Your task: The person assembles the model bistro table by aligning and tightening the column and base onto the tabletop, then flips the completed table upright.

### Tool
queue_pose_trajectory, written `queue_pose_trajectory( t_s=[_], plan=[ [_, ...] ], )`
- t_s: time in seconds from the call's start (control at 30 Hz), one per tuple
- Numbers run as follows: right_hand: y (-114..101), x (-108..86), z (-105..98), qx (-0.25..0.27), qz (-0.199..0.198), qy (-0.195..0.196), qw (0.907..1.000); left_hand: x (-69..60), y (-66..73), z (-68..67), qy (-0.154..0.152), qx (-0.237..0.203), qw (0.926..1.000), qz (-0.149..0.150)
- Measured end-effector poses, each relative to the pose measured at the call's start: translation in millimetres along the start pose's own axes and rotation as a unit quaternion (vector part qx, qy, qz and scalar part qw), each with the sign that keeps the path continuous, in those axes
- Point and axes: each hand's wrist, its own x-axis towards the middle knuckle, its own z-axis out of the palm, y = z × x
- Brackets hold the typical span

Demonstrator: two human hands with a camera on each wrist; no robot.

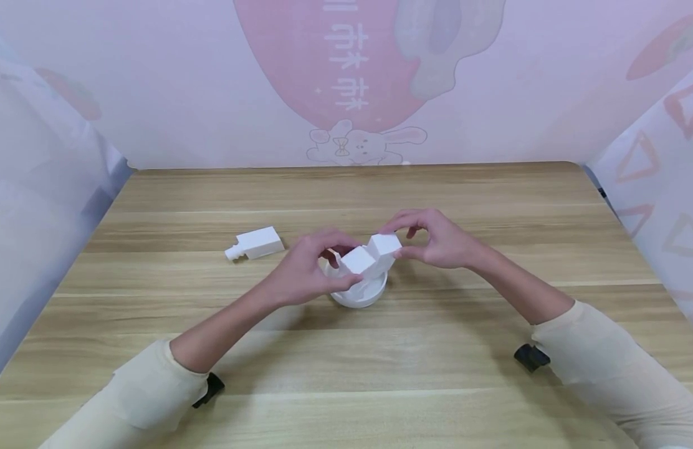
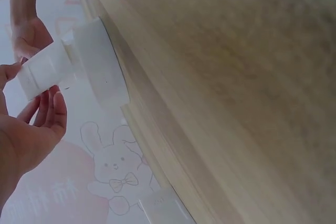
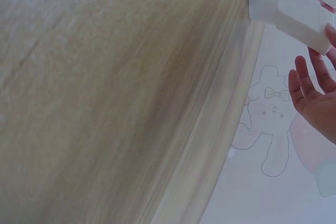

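Note:
Two white square-bodied bottles stand tilted, square ends up, in a round white dish (image 1: 358,302); their lower ends are hidden inside it. Thumb and fingers of my left hand (image 1: 304,269) pinch the left bottle (image 1: 358,260). The right bottle (image 1: 384,244) is held at its upper end between the thumb and fingers of my right hand (image 1: 440,240). The two bottles lean close together. In the left wrist view the dish (image 2: 102,66) rests on the table. From the right wrist, my fingertips touch the bottle's end (image 3: 304,22).
A third white bottle (image 1: 260,242) with a narrow stepped neck lies on its side, left of the dish. Everything rests on a wood-grain table (image 1: 380,374). A printed pale curtain (image 1: 184,93) stands behind it and along both sides.

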Motion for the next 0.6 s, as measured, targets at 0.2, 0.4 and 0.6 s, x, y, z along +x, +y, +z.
queue_pose_trajectory(
  t_s=[0.2, 0.4, 0.6],
  plan=[
    [0, 0.2, 0, 0.0, 0.002, 0.002, 1.0, -0.5, -5.5, -6.0, -0.041, -0.029, 0.9983, 0.03],
    [-1, -0.1, 0, -0.001, 0.0, 0.0, 1.0, -1.2, -8.7, -19.3, -0.103, -0.046, 0.9926, 0.044],
    [-2, -0.4, 0, 0.002, -0.002, 0.0, 1.0, -2.4, -6.4, -14.7, -0.1, -0.032, 0.9931, 0.053]
  ],
)
